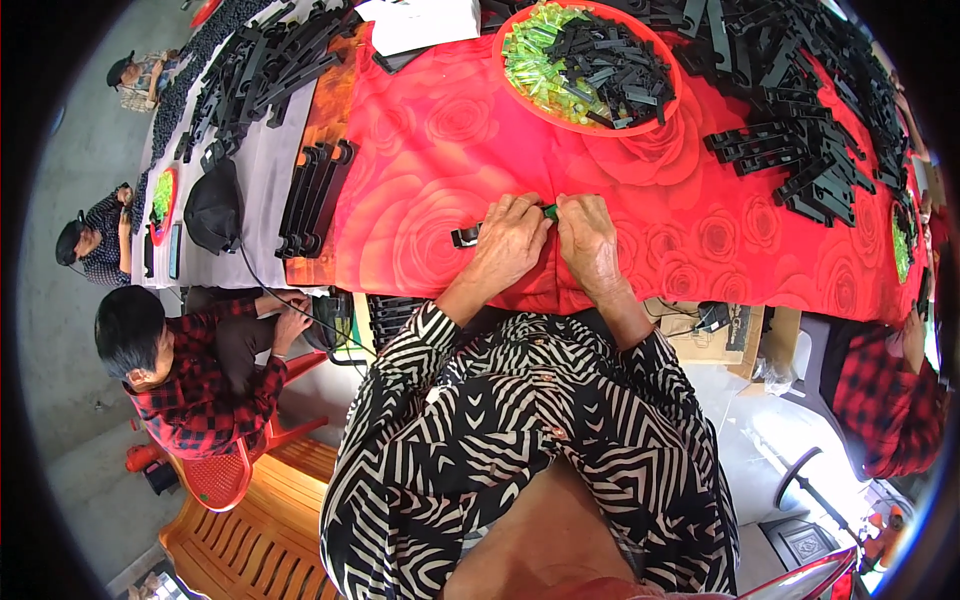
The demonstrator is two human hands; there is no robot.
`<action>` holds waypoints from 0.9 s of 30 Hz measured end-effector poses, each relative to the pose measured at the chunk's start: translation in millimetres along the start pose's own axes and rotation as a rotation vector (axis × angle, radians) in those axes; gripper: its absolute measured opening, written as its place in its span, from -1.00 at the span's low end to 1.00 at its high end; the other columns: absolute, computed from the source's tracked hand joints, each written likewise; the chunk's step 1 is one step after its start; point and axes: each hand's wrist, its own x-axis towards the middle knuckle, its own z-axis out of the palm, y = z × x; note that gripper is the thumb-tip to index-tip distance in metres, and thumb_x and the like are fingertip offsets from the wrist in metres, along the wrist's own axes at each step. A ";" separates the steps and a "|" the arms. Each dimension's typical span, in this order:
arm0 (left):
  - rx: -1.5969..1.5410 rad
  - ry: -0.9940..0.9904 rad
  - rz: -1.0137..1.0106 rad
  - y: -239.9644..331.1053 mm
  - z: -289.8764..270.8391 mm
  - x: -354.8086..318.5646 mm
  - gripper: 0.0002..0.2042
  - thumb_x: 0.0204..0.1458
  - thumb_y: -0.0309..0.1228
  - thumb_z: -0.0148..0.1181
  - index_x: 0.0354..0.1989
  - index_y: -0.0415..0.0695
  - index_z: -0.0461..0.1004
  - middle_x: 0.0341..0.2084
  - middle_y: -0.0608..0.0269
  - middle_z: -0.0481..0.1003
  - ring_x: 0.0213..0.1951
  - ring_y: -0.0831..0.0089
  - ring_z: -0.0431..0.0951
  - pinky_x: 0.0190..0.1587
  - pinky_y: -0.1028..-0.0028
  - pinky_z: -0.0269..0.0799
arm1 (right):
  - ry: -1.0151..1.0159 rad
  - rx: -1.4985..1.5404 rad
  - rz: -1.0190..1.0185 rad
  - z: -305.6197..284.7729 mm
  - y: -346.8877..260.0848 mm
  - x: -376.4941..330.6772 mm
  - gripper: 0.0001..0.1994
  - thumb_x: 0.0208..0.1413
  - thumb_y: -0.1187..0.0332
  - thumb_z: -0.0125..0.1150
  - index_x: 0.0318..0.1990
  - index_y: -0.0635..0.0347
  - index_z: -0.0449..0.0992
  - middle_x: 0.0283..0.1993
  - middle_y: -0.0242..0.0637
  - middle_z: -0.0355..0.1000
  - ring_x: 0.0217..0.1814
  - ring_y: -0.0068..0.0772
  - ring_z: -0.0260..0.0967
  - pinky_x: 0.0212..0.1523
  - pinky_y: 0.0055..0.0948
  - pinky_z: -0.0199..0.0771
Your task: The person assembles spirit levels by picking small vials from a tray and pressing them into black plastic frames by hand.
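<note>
Both hands meet close together over the red rose-patterned tablecloth (400, 215), near the table's front edge. My left hand (510, 245) is closed around a black plastic piece (465, 237), whose hooked end sticks out on the left; the rest lies hidden under the fingers. Between the hands a small green piece (550, 212) shows, pinched by the thumb and fingers of my right hand (590, 245). Whether the green piece touches the black one is hidden. Beyond the hands stands a red round tray (672, 62) of yellow-green pieces (545, 60) and short black pieces (615, 70).
Piles of long black plastic parts (800, 160) cover the table's right side. A row of black bars (312, 200) and a black cap (213, 207) lie left. A person in a checked shirt (215, 380) sits at left, another checked sleeve (885, 400) at right.
</note>
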 end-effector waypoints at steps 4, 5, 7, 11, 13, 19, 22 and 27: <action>-0.081 0.075 -0.057 -0.2 6.0 1.4 -0.90 -0.03 -0.49 0.15 -0.42 -0.27 0.43 -0.36 0.00 0.49 -0.30 0.05 0.45 -0.20 0.21 0.36 | 0.016 0.013 -0.019 1.8 2.4 -6.7 -0.78 -0.08 0.60 0.08 -0.21 0.40 0.43 -0.34 -0.07 0.34 -0.27 -0.06 0.32 -0.24 -0.25 0.39; -0.084 0.075 -0.059 -1.1 9.4 1.8 -0.90 -0.03 -0.49 0.15 -0.42 -0.27 0.43 -0.36 0.00 0.49 -0.30 0.05 0.45 -0.20 0.21 0.36 | 0.018 -0.005 -0.030 2.1 4.5 -8.1 -0.76 -0.09 0.61 0.08 -0.19 0.40 0.44 -0.32 -0.07 0.34 -0.27 -0.06 0.32 -0.24 -0.25 0.39; -0.134 0.021 -0.178 3.3 4.1 7.5 -0.91 -0.07 -0.50 0.20 -0.45 -0.25 0.44 -0.46 0.05 0.49 -0.37 0.07 0.47 -0.26 0.21 0.37 | 0.020 -0.011 -0.047 1.1 2.6 -6.9 -0.74 -0.09 0.62 0.07 -0.17 0.40 0.44 -0.31 -0.07 0.34 -0.27 -0.06 0.32 -0.23 -0.25 0.39; -0.192 0.016 -0.323 6.9 6.5 11.3 -0.86 -0.12 -0.45 0.25 -0.50 -0.21 0.41 -0.55 0.10 0.45 -0.36 0.08 0.46 -0.26 0.20 0.33 | 0.022 0.012 -0.055 0.9 1.8 -10.8 -0.69 -0.11 0.64 0.05 -0.13 0.42 0.44 -0.29 -0.06 0.35 -0.24 -0.06 0.33 -0.21 -0.23 0.41; -0.376 0.074 -0.374 8.3 8.8 15.5 -0.87 -0.15 -0.46 0.28 -0.48 -0.18 0.45 -0.49 0.14 0.48 -0.33 0.12 0.49 -0.25 0.22 0.33 | 0.034 0.027 -0.062 0.2 2.3 -12.2 -0.67 -0.12 0.65 0.04 -0.11 0.42 0.44 -0.28 -0.05 0.35 -0.23 -0.06 0.34 -0.19 -0.23 0.42; -0.282 0.150 -0.160 1.6 13.6 10.3 -0.84 -0.20 -0.45 0.30 -0.38 -0.10 0.54 -0.36 0.28 0.51 -0.25 0.22 0.48 -0.21 0.26 0.30 | 0.059 0.047 -0.020 2.6 -1.8 -18.1 -0.61 -0.18 0.67 0.01 -0.08 0.40 0.46 -0.25 -0.05 0.33 -0.19 -0.04 0.33 -0.18 -0.20 0.42; -0.244 0.178 -0.131 -0.9 22.5 13.4 -0.86 -0.21 -0.45 0.30 -0.41 -0.09 0.54 -0.33 0.31 0.50 -0.21 0.25 0.46 -0.21 0.27 0.28 | 0.051 0.031 -0.001 -1.4 1.1 -14.2 -0.61 -0.19 0.66 0.02 -0.10 0.39 0.47 -0.22 -0.05 0.32 -0.18 -0.04 0.32 -0.19 -0.20 0.41; -0.235 0.198 -0.104 -3.5 23.4 13.1 -0.83 -0.23 -0.49 0.32 -0.39 -0.12 0.55 -0.31 0.24 0.50 -0.21 0.21 0.48 -0.15 0.28 0.31 | -0.031 0.194 0.035 -14.7 5.1 11.7 -0.83 -0.08 0.60 0.05 -0.29 0.32 0.49 -0.39 -0.08 0.35 -0.34 -0.04 0.33 -0.30 -0.22 0.41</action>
